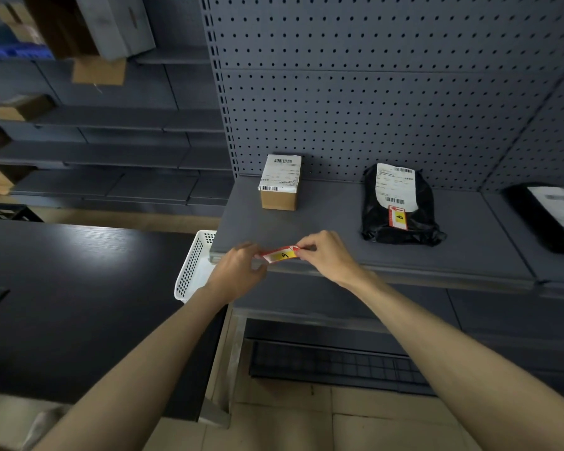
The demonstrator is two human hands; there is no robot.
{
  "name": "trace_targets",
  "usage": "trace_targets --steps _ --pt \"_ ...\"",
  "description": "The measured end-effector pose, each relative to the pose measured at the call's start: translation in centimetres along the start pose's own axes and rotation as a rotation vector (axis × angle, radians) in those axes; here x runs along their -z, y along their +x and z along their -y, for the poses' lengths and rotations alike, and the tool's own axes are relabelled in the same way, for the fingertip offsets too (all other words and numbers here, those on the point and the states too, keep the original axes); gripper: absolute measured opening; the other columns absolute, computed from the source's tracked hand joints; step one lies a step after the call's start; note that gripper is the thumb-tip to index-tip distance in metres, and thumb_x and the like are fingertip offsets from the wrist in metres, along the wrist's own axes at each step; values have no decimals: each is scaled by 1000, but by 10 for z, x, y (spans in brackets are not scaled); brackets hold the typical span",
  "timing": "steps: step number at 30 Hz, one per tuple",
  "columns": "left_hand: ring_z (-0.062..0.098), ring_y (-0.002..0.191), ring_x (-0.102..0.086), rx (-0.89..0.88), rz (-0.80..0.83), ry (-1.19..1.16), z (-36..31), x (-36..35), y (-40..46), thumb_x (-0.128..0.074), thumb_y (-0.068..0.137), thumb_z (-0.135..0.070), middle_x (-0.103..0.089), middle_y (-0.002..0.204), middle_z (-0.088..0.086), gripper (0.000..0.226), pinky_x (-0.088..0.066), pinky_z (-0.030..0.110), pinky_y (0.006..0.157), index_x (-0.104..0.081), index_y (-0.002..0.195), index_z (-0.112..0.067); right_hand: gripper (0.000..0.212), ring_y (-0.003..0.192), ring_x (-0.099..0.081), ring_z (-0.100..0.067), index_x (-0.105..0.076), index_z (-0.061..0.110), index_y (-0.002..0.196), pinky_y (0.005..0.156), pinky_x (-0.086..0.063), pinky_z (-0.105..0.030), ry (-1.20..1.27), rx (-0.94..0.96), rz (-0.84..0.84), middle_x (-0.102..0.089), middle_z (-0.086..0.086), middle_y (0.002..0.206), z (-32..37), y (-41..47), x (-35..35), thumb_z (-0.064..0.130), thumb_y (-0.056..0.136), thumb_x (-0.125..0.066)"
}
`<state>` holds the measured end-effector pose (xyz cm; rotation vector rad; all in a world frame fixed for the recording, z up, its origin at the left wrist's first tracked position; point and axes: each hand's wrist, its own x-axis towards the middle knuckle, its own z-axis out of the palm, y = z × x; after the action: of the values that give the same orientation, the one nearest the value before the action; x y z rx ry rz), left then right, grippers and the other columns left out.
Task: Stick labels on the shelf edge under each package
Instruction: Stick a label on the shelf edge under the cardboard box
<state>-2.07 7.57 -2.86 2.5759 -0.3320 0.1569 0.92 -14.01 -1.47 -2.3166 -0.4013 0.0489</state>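
1. Left hand [238, 271]: near, at the shelf's left corner; grip pinched on the left end of the label [280, 254].
2. Right hand [326, 255]: grip clamped on the label's right end, fingertips together over the red arrow.
3. Label: red-and-yellow strip, marked with one dark character; stretched between both hands, against or just above the shelf edge [404, 273], in line below the cardboard box [279, 183]. Contact with the edge not discernible.
4. Step in hand, judged: seating the label. Best kept taut and level with the edge, centred under the box, one end pressed first, then smoothed across to avoid wrinkles.
5. White basket [192, 265]: perforated, left of the shelf, resting on the dark bench [79, 288].
6. Cardboard box: upright, towards the back of the shelf, white shipping slip on top.
7. Black bag parcel [401, 206]: right of the box, bearing a similar label; no label visible on the edge beneath.
8. Second black parcel [547, 216]: far right, partly cut off.
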Motion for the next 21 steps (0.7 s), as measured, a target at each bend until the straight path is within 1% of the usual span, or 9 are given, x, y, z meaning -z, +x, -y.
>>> trace_targets --steps 1,3,4,6,10,12,14,18,21 --pt "25 92 -62 -26 3 42 2 -1 -4 -67 79 -13 -68 103 7 26 -47 28 69 -67 106 -12 9 66 -63 -11 -76 17 93 60 -54 -35 -10 -2 -7 -72 6 80 0 0 -1 20 87 -70" --pt "27 101 -60 -48 16 96 6 -1 -10 -64 81 -11 -67 111 8 33 -53 36 77 -64 114 -10 11 68 -63 -8 -76 16 95 61 -54 -30 -16 1 -29 -73 4 85 0 -1 -4 20 87 -70" --pt "27 105 -59 -51 10 114 7 -1 -11 -64 82 -11 -66 115 8 34 -54 39 80 -64 116 -10 11 67 -61 -5 -76 16 96 58 -51 -24 -19 2 -41 -74 3 86 0 -1 -5 20 86 -70" --pt "26 106 -59 -56 -22 145 9 -1 -14 -63 84 -10 -66 116 8 32 -55 40 80 -64 115 -9 12 64 -59 -1 -76 17 97 55 -42 -15 -22 5 -64 -73 4 87 0 -2 -7 20 87 -70" --pt "29 101 -60 -120 -49 216 16 -1 -18 -60 83 -5 -66 113 9 28 -55 42 77 -66 110 -7 12 62 -57 -3 -76 18 97 52 -38 -15 -33 -8 -83 -72 4 86 1 -3 -11 21 87 -69" --pt "30 101 -59 -156 -44 258 18 -3 -21 -59 83 -4 -64 113 11 31 -54 42 79 -64 113 -7 13 62 -59 -4 -76 17 98 53 -43 -17 -38 -9 -80 -73 4 87 3 -4 -13 21 88 -69" --pt "31 103 -57 -177 -37 302 19 -6 -24 -58 82 -6 -61 115 12 34 -51 43 82 -61 117 -7 14 69 -62 -6 -75 16 99 58 -49 -20 -46 -6 -70 -75 2 91 4 -4 -16 21 88 -69" --pt "31 106 -53 -162 -20 351 19 -9 -27 -57 84 -9 -57 119 11 37 -47 45 86 -57 121 -10 13 72 -63 -7 -75 17 99 58 -46 -17 -80 -1 -82 -75 3 91 6 -5 -21 22 89 -68" --pt "29 111 -52 -128 -10 307 20 -7 -26 -56 86 -13 -57 122 8 37 -45 46 91 -57 123 -13 14 73 -63 -10 -75 18 100 59 -47 -22 -109 -3 -88 -75 2 90 8 -5 -24 23 89 -68"
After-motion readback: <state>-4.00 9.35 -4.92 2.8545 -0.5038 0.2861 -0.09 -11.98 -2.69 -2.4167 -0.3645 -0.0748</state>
